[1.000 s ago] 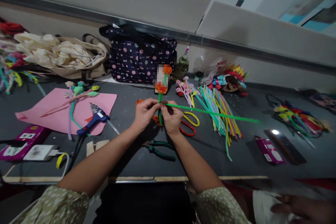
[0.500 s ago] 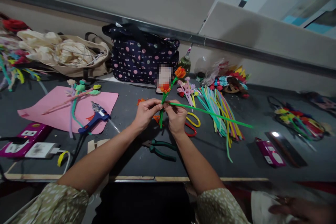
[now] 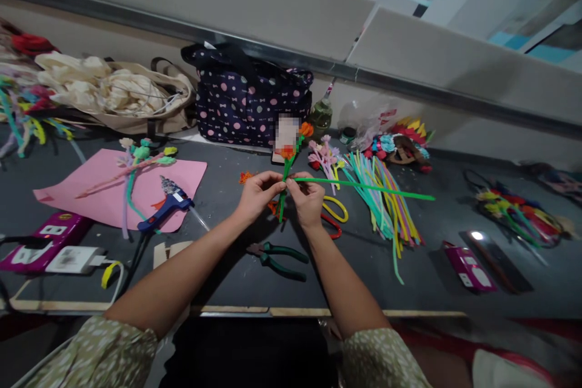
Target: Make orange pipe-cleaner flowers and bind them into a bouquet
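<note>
My left hand [image 3: 260,194] pinches the green stems of two orange pipe-cleaner flowers [image 3: 288,153], which stand upright between my hands. Closed beside it, my right hand [image 3: 307,199] grips a long green pipe cleaner [image 3: 373,187] where it meets the stems; its free end sticks out far to the right. The fingertips of both hands nearly touch and hide the joint. Below the hands lie dark green-handled pliers [image 3: 278,259]. Scissors with a yellow and a red handle loop [image 3: 337,209] rest beside my right wrist, partly covered. Orange pieces [image 3: 245,177] lie behind my left hand.
A glue gun [image 3: 168,206] lies across pink paper [image 3: 191,176] with finished flowers at left, near a purple power strip [image 3: 50,239]. Loose coloured pipe cleaners [image 3: 386,194] spread at right. A dotted navy bag [image 3: 250,97] stands behind; a phone [image 3: 498,260] lies far right.
The flowers have turned slightly, the rear bloom sitting lower and further left. The green pipe cleaner's free end has dropped a little in angle. The other person's hand at bottom right has left view.
</note>
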The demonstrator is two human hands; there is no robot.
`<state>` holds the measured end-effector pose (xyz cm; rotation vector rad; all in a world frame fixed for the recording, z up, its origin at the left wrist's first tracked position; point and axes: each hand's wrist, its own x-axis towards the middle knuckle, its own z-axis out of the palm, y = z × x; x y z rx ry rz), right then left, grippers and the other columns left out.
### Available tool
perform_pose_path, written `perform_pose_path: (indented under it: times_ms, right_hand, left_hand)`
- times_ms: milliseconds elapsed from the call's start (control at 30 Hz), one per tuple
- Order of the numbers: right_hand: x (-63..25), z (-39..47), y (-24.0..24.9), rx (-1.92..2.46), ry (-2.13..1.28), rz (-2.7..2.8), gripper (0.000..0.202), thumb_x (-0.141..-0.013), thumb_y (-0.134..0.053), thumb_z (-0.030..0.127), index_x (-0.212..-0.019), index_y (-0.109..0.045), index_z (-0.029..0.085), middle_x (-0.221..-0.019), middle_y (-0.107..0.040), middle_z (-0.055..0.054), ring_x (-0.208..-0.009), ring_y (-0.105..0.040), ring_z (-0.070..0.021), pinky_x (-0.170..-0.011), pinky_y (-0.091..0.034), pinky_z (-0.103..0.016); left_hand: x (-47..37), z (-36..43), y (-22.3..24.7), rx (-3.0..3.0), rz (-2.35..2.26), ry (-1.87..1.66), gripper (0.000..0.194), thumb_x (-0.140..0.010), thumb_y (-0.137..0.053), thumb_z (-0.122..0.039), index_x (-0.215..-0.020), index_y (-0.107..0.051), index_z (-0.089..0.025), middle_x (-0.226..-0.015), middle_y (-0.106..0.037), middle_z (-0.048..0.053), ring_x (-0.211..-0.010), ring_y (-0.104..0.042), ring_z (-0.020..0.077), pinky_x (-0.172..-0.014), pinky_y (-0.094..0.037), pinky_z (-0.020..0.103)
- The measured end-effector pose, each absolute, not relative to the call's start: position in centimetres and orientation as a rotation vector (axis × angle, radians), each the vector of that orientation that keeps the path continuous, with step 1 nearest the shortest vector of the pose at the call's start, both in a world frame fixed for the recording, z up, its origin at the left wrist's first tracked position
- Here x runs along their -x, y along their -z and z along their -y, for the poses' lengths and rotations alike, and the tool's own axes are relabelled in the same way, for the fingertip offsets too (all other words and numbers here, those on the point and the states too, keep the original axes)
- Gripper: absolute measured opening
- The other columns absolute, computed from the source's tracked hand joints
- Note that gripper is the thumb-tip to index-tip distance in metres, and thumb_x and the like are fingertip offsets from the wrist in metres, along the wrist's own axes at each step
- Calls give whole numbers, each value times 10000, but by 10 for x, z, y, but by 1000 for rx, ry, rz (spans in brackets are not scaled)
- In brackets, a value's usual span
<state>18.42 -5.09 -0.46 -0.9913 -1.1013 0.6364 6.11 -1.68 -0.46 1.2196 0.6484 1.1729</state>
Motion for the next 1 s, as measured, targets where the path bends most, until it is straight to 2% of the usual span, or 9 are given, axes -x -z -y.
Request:
perform_pose_path:
  times_ms: [167, 267, 367, 467, 633, 733, 1000]
  right_hand:
    - [-181, 52, 5, 1067, -533, 1133, 139, -796, -641, 303, -780, -647, 166, -757, -593, -8, -689, -570, -127, -651, -475, -247]
    - [-179, 53, 4, 1112, -585, 1156, 221, -781, -656, 349, -908, -651, 168, -795, -612, -18, -677, -568, -123, -611, -475, -234]
    - [-176, 52, 3, 1104, -679, 1170, 385, -761, -679, 360, -1090, -611, 172, -780, -591, 0, -643, -539, -103, -560, -453, -206]
    - [-174, 53, 3, 1089, -720, 1191, 441, -768, -677, 352, -1164, -577, 185, -747, -553, 28, -614, -506, -83, -539, -431, -184]
    - [-176, 55, 0, 1130, -565, 1237, 250, -784, -655, 354, -965, -654, 181, -768, -610, -3, -653, -550, -118, -605, -467, -228]
    - [-179, 58, -8, 1161, -523, 1258, 190, -790, -648, 359, -854, -645, 180, -724, -618, 4, -617, -553, -122, -605, -467, -239]
    - [-199, 99, -31, 1267, -379, 1252, 155, -794, -629, 326, -787, -619, 171, -701, -603, 15, -597, -530, -115, -569, -433, -225]
  left_hand:
    - [-61, 17, 2, -1190, -676, -1163, 280, -589, -810, -323, -753, -688, -132, -710, -667, 17, -646, -585, 112, -665, -486, 243]
    - [-59, 15, 2, -1161, -708, -1202, 273, -601, -797, -338, -735, -678, -132, -688, -655, 9, -622, -574, 110, -652, -485, 249]
    - [-58, 12, 4, -1117, -731, -1254, 261, -615, -784, -336, -733, -666, -136, -675, -639, -3, -616, -567, 105, -648, -480, 241]
    - [-58, 10, 6, -1104, -731, -1282, 245, -626, -776, -333, -716, -656, -139, -667, -627, -12, -612, -560, 98, -645, -473, 230]
    - [-59, 12, 5, -1140, -646, -1237, 247, -626, -781, -331, -719, -657, -138, -699, -647, -1, -646, -584, 112, -683, -474, 241]
    - [-60, 14, 2, -1170, -587, -1215, 272, -612, -793, -341, -741, -671, -135, -706, -654, 7, -653, -587, 118, -697, -478, 254]
    - [-76, 31, -21, -1468, -421, -1119, 248, -650, -765, -347, -743, -695, -128, -700, -655, 29, -644, -586, 126, -667, -472, 255]
